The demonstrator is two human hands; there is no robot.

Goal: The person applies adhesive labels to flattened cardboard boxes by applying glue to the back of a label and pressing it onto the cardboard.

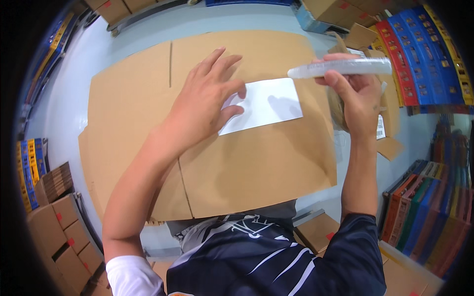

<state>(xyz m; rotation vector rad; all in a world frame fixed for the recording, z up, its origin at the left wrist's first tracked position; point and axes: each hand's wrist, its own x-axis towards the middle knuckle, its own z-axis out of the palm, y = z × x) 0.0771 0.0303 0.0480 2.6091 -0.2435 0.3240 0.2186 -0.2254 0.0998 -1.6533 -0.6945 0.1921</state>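
Observation:
A rectangular white sheet (272,101) lies on a large flattened cardboard box (240,166) in front of me. My left hand (213,88) is over the sheet's left end, fingers apart and curled, holding nothing; whether a fingertip touches the sheet I cannot tell. Held up to the right of the sheet, my right hand (355,85) grips a translucent, whitish tube-like object (340,68) between thumb and fingers. Its narrower, rounded end points left, above the sheet's upper right corner. Shadows fall on the sheet and cardboard.
An opened cardboard box (389,125) with labels and a roll-like brown item (336,107) stand beyond my right hand. Stacked blue, red and yellow plastic crates (426,59) are at the upper right, more colored crates (426,211) lower right. Cartons (70,236) stand lower left.

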